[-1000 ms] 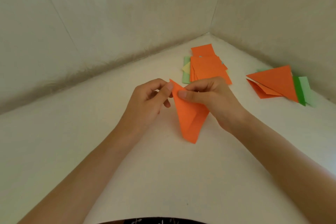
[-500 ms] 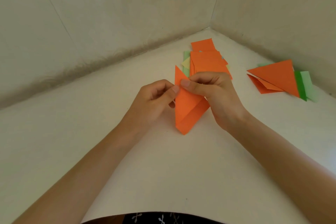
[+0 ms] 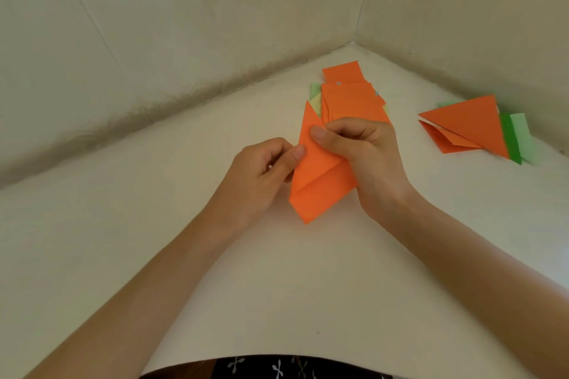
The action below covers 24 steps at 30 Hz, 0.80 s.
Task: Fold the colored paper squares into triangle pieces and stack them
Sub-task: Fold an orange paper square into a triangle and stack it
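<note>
2 hands pinch 1 part-folded orange paper point(image 3: 320, 188) at centre frame; the left hand point(image 3: 261, 172) grips its left edge, the right hand point(image 3: 366, 157) its upper flap; its long axis runs 12 to 6 o'clock; the triangle stack point(image 3: 471, 129) lies at 2 o'clock, nearer the right hand; unfolded squares point(image 3: 348, 98) sit at 12.

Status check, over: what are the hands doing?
Left hand, right hand both pinching folded orange paper piece. Stack of folded paper triangles far right. Nothing blocking.
</note>
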Each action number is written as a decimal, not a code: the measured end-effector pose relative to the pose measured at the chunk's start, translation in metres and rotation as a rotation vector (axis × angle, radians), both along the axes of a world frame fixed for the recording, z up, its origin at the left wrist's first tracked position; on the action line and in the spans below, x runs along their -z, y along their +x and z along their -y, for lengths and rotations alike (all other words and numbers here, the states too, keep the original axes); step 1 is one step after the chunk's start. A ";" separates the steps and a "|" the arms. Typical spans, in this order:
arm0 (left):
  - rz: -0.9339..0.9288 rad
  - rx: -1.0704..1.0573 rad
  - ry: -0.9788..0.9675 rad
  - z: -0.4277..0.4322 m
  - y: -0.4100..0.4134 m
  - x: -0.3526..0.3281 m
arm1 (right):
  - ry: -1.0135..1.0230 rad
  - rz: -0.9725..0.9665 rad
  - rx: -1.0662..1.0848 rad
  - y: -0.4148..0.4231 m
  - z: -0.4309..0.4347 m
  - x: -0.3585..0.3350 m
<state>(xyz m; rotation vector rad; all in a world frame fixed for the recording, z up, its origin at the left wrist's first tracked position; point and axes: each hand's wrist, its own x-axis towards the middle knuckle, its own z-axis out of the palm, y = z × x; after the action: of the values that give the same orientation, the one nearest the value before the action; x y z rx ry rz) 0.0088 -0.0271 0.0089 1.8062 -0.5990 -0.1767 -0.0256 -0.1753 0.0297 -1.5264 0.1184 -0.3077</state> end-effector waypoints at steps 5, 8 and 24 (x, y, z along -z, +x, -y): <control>-0.024 0.050 -0.009 -0.001 -0.001 -0.003 | 0.023 -0.006 0.044 0.000 0.000 -0.001; -0.048 0.099 -0.018 -0.003 -0.004 -0.005 | 0.052 -0.007 0.084 0.001 0.005 -0.003; 0.021 0.236 0.228 -0.014 0.000 0.001 | 0.047 -0.001 0.087 0.001 0.003 0.000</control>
<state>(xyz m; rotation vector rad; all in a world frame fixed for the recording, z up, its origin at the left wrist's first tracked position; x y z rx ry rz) 0.0083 -0.0135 0.0083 1.9545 -0.8347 -0.4010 -0.0243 -0.1784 0.0299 -1.4774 0.1918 -0.3706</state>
